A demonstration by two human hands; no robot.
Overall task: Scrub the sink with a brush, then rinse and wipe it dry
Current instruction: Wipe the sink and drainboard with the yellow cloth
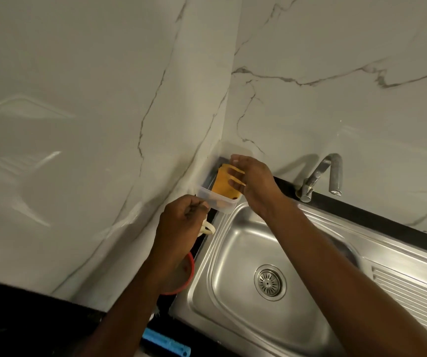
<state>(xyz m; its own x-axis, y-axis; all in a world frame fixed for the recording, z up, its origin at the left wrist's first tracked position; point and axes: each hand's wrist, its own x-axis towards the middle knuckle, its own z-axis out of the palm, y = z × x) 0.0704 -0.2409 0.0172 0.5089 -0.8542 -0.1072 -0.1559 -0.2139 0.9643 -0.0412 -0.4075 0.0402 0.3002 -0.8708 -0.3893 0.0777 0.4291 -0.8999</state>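
Steel sink [233,253] gleams; left hand [179,217] grips clear tub [207,195], right hand [253,181] holds yellow sponge [221,185].

Two glossy, white, marble-look walls: left wall [65,130] and back wall [336,47], joined at a vertical corner seam [229,94]. Thin grey veins [310,83] across both. Pale reflections [27,107] of light on the left one. Below, a black surface [14,320] along the foot of the walls, dim at bottom left.
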